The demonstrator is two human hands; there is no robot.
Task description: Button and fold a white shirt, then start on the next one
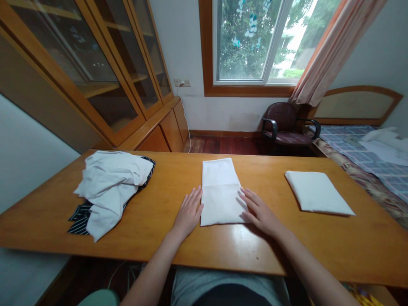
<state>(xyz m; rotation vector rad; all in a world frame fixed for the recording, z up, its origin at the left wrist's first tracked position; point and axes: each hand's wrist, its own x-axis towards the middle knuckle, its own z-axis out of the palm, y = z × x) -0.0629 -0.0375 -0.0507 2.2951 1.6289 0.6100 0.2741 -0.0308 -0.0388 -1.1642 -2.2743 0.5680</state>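
A white cloth [221, 193], folded into a long narrow piece with a crease across its middle, lies flat on the wooden table [165, 238] before me. My left hand [189, 212] rests against its left edge, palm down with the fingers stretched out. At the opposite edge is my right hand [259, 211], its fingers spread and the fingertips over the cloth's border. Neither hand grips anything. Off to the right lies a second white cloth [318, 193], folded into a flat, neat block.
A rumpled white cloth [111, 174] lies on the table's left side, over a black striped cloth [81, 219]. Beyond the table stand a glass-fronted cabinet [149, 112], an armchair [283, 123] and a bed [366, 144]. A window [248, 42] is in the far wall.
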